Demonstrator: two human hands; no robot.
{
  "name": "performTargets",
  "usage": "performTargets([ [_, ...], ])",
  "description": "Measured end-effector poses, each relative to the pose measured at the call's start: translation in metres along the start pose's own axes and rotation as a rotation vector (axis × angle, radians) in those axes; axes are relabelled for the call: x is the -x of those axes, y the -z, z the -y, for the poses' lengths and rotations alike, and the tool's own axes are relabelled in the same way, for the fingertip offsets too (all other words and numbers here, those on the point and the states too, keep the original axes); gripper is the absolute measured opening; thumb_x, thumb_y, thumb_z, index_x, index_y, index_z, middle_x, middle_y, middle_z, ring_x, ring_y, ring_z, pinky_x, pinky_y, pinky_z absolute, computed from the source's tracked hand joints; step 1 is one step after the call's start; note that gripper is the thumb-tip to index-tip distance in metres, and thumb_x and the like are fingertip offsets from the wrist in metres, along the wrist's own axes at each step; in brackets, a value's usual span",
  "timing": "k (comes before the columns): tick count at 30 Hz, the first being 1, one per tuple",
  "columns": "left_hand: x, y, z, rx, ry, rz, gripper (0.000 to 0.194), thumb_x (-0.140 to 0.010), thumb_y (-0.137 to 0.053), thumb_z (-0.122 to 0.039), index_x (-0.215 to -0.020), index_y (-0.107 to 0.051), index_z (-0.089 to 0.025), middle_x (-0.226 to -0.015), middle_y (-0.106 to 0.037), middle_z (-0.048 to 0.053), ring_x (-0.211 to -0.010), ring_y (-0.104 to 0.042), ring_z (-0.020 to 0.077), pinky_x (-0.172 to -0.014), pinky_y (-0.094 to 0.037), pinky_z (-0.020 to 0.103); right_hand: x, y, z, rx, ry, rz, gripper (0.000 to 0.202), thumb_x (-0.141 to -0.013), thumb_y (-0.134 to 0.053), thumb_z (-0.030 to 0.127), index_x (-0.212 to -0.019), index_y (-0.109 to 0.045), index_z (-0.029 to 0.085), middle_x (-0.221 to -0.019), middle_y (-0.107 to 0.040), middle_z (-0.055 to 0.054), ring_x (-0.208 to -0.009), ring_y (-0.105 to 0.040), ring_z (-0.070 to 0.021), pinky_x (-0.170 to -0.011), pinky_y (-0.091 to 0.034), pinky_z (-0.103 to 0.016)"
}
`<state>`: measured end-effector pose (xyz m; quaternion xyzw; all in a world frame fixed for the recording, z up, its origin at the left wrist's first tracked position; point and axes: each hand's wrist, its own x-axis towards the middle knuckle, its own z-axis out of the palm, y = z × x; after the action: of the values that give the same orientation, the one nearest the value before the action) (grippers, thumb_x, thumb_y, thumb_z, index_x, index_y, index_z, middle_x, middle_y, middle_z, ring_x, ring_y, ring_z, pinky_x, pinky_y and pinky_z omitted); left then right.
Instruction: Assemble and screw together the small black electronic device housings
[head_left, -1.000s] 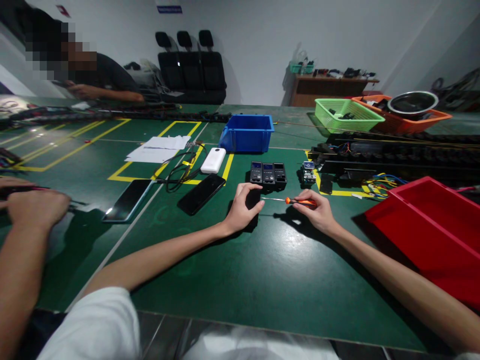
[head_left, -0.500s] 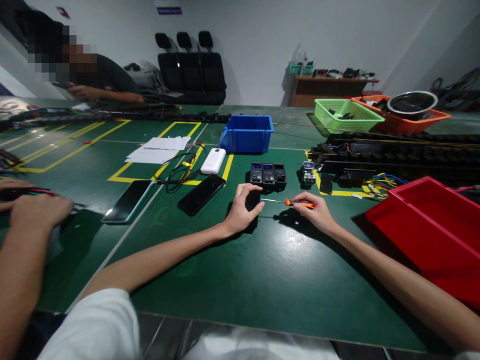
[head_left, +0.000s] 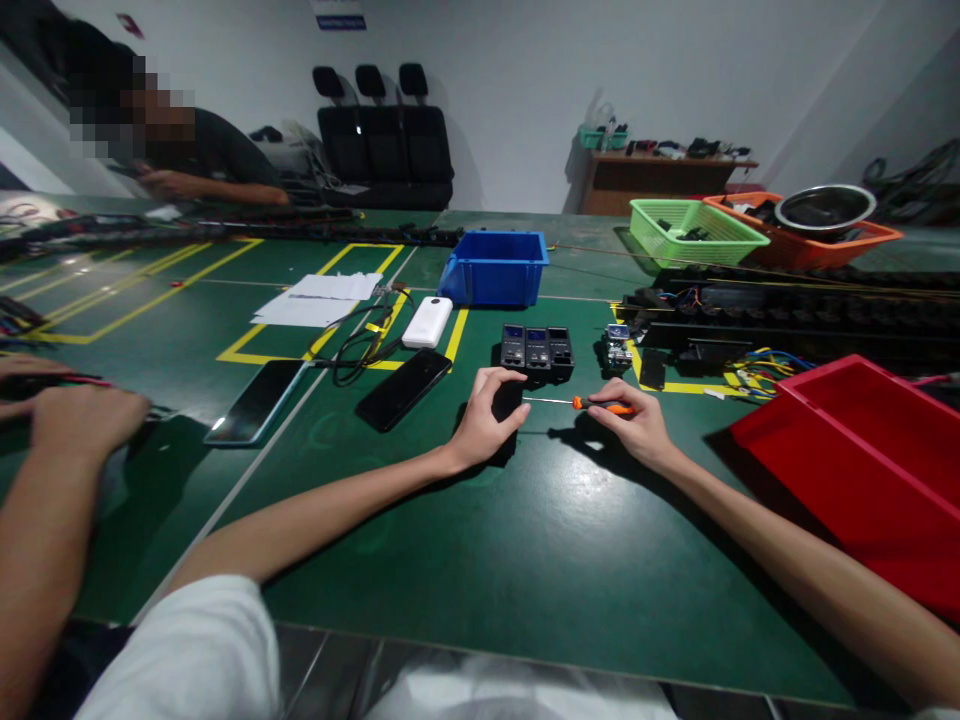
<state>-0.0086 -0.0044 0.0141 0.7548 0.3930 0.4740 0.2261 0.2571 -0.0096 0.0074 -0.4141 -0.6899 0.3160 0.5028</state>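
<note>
My left hand (head_left: 485,422) is closed around a small black block (head_left: 507,402), thumb on the near side and fingers along the far side; part of the block is hidden by the hand. A screwdriver (head_left: 609,406) with an orange and black handle is gripped in my right hand (head_left: 636,422). Its thin metal shaft lies level and points left, the tip at the block's right side. Just beyond my hands stand black modules (head_left: 537,348) in a row. A small circuit board assembly (head_left: 617,346) sits to their right.
A blue bin (head_left: 499,275), a white power bank (head_left: 427,322) and two phones (head_left: 403,390) lie beyond and left. A red bin (head_left: 847,470) stands at right, near black rails (head_left: 750,315) with wires. A co-worker's hands (head_left: 86,415) hold cables at left; another person sits across.
My right hand and the screwdriver have shifted very slightly to the right. My left hand keeps its hold on the black block, almost unmoved.
</note>
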Motion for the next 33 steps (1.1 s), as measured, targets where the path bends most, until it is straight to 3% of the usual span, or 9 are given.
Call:
performTargets([
  [5,0.0010,-0.0001,-0.0009,-0.006,-0.010,-0.001,0.033,-0.085,-0.062,-0.028,-0.117,-0.054,-0.024,-0.115,-0.051,0.007,-0.116,-0.050,0.0213,-0.106,-0.042,0.042,-0.0007,0.0005,-0.0016,-0.071,-0.038,0.029,0.017,-0.076,-0.077,0.033,-0.085,-0.070,0.021,-0.086,-0.061,-0.002,-0.077,-0.057,-0.0152,-0.069,-0.044,-0.028],
  [11,0.0020,0.0013,-0.0024,-0.009,-0.017,-0.004,0.033,-0.085,-0.063,-0.027,-0.117,-0.054,-0.023,-0.116,-0.050,0.007,-0.116,-0.050,0.0216,-0.105,-0.042,0.042,0.0006,-0.0017,0.0003,-0.146,-0.254,0.099,0.027,-0.086,-0.064,0.044,-0.097,-0.067,0.020,-0.070,-0.054,0.002,-0.055,-0.042,-0.0094,-0.050,-0.030,-0.023],
  [16,0.0016,0.0009,-0.0015,-0.006,-0.020,-0.007,0.034,-0.084,-0.063,-0.026,-0.117,-0.054,-0.023,-0.115,-0.051,0.007,-0.116,-0.050,0.0211,-0.105,-0.042,0.041,-0.0004,-0.0024,-0.0002,-0.047,-0.302,0.134,0.037,-0.090,-0.056,0.051,-0.083,-0.068,0.016,-0.063,-0.049,0.002,-0.054,-0.039,-0.0095,-0.050,-0.025,-0.024],
  [20,0.0013,0.0004,-0.0012,-0.010,-0.017,-0.010,0.034,-0.085,-0.063,-0.027,-0.117,-0.054,-0.023,-0.116,-0.051,0.007,-0.116,-0.050,0.0212,-0.105,-0.042,0.041,-0.0006,-0.0003,-0.0028,0.061,-0.238,0.111,0.035,-0.087,-0.061,0.049,-0.080,-0.069,0.016,-0.059,-0.050,0.002,-0.055,-0.042,-0.0110,-0.052,-0.029,-0.025],
  [26,0.0014,0.0002,-0.0013,-0.009,-0.026,-0.006,0.034,-0.084,-0.063,-0.026,-0.117,-0.054,-0.023,-0.115,-0.051,0.007,-0.115,-0.050,0.0212,-0.105,-0.042,0.041,0.0002,0.0004,-0.0001,0.080,-0.130,0.042,0.024,-0.084,-0.067,0.042,-0.085,-0.072,0.018,-0.078,-0.067,-0.003,-0.068,-0.057,-0.0157,-0.061,-0.041,-0.027],
  [33,0.0010,0.0005,-0.0005,-0.003,-0.014,-0.002,0.033,-0.085,-0.063,-0.027,-0.117,-0.054,-0.023,-0.115,-0.050,0.007,-0.115,-0.050,0.0209,-0.105,-0.042,0.041,-0.0010,0.0009,-0.0014,-0.010,0.005,0.001,0.019,-0.076,-0.077,0.034,-0.088,-0.070,0.021,-0.083,-0.061,-0.001,-0.076,-0.058,-0.0151,-0.071,-0.045,-0.029],
])
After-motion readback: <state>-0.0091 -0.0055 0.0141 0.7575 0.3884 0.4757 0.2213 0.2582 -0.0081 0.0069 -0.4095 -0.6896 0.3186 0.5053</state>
